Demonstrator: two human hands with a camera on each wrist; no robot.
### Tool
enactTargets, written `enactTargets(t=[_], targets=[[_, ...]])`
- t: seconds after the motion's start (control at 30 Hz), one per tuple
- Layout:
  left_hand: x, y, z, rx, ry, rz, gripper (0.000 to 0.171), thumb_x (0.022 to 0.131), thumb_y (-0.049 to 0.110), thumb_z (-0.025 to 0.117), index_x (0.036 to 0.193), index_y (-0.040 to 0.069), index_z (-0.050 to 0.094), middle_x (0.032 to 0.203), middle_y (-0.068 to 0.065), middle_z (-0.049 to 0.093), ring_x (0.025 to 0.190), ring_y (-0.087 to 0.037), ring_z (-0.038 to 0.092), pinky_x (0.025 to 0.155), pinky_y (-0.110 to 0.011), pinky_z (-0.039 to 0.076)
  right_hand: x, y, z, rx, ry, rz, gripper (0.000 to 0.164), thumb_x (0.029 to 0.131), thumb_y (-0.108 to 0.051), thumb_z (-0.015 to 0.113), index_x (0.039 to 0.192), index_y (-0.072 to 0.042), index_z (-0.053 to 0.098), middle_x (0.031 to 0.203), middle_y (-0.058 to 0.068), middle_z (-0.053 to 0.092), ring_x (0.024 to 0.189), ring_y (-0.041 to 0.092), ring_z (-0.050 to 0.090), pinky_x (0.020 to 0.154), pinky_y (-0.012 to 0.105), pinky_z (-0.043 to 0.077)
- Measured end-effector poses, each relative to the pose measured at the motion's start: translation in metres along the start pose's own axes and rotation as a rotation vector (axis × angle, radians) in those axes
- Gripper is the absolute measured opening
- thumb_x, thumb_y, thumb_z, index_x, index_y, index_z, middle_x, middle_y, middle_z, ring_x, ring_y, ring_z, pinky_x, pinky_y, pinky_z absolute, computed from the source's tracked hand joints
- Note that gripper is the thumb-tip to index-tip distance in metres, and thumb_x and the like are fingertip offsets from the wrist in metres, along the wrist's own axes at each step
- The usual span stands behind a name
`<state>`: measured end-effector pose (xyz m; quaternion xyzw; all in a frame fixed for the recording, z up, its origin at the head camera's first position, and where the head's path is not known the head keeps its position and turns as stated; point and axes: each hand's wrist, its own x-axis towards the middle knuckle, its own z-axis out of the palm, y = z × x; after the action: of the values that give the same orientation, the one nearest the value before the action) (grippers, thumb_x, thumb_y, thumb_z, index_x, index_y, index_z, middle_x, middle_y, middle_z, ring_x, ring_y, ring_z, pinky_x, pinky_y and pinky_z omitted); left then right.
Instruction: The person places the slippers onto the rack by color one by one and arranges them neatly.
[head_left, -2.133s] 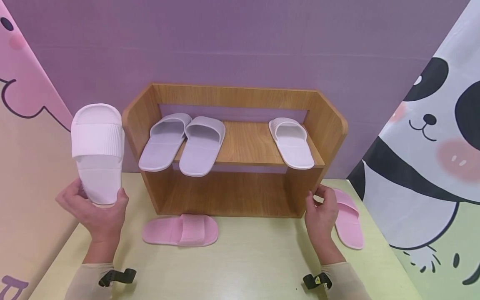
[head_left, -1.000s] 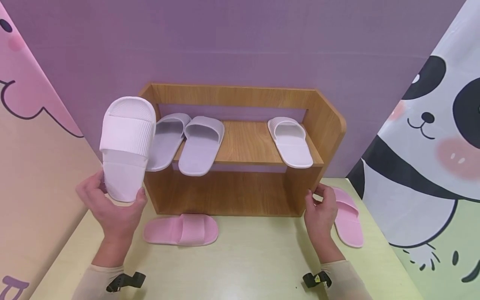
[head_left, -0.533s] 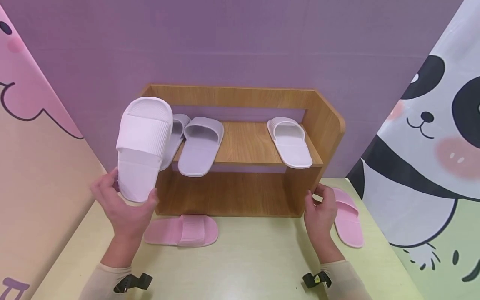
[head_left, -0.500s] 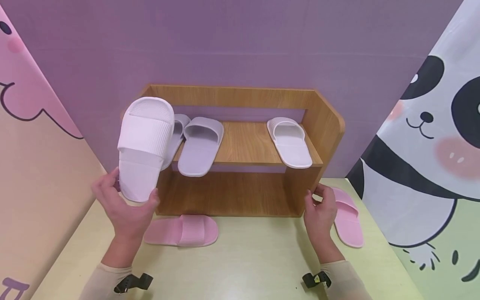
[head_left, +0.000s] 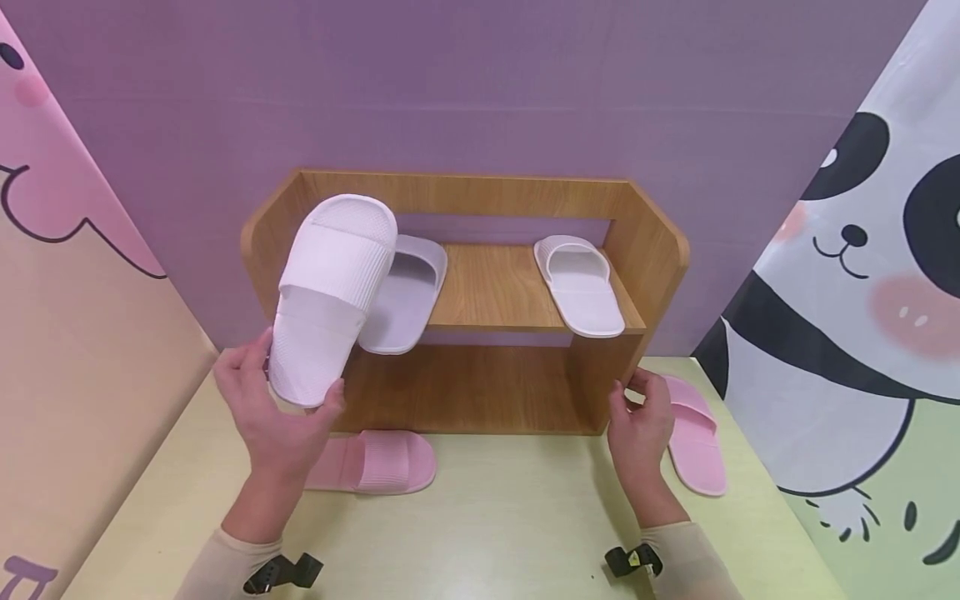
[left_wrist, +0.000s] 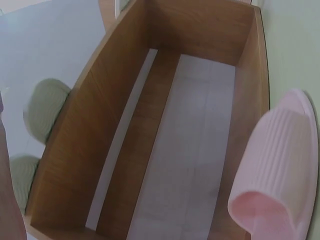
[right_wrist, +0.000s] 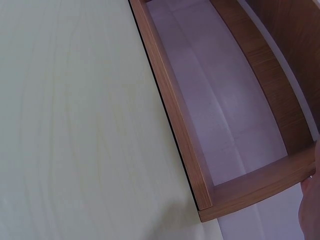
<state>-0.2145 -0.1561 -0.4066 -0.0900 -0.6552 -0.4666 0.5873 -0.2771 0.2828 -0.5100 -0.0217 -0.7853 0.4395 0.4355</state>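
A purple wall (head_left: 480, 75) backs your station; a panda-printed panel (head_left: 840, 333) flanks it at right. Your pale tabletop (head_left: 510, 533) carries the wooden rack (head_left: 465, 193). Your right hand (head_left: 643, 425) grips the rack's right side edge; your left hand (head_left: 279, 425), thumb and fingers apart, pinches a white slipper (head_left: 333, 283) by the heel, tilted before the rack's left half

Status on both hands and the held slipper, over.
Left hand holding white slipper, tilted, before rack. Right hand pinching rack's right side. Purple slipper behind held one, partly hidden.
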Motion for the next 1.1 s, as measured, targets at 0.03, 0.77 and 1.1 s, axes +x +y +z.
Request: enactTargets(t=[0.03,0.77,1.1], targets=[[-0.001,-0.001,0.001,0.004,-0.007,0.001,0.086,0.068,0.033,0.081,0.139,-0.013,0.063,0.125,-0.009,0.052,0.124,-0.012,0.043,0.1,-0.025,0.042,0.0,0.0,0.0,0.0,0.001,0.0,0.022,0.102,0.001,0.069,0.123,0.005,0.067,0.116,0.017,0.071,0.109,0.023,0.071,0.082,0.005,0.05],[-0.003,-0.002,0.02,0.08,-0.284,0.005,0.089,0.073,0.043,0.084,0.15,0.003,0.064,0.134,-0.031,0.052,0.128,-0.04,0.05,0.1,-0.046,0.046,0.0,0.001,0.001,-0.006,0.011,-0.012,0.022,0.101,0.002,0.069,0.123,0.005,0.067,0.116,0.017,0.072,0.108,0.022,0.071,0.082,0.006,0.05],[0.005,0.008,0.03,0.157,-0.386,0.03,0.083,0.072,0.038,0.086,0.144,0.001,0.066,0.124,-0.024,0.056,0.117,-0.042,0.052,0.094,-0.052,0.046,0.0,0.001,0.0,-0.001,0.014,-0.021,0.022,0.101,0.002,0.069,0.122,0.006,0.067,0.115,0.018,0.072,0.107,0.02,0.07,0.082,0.006,0.051]])
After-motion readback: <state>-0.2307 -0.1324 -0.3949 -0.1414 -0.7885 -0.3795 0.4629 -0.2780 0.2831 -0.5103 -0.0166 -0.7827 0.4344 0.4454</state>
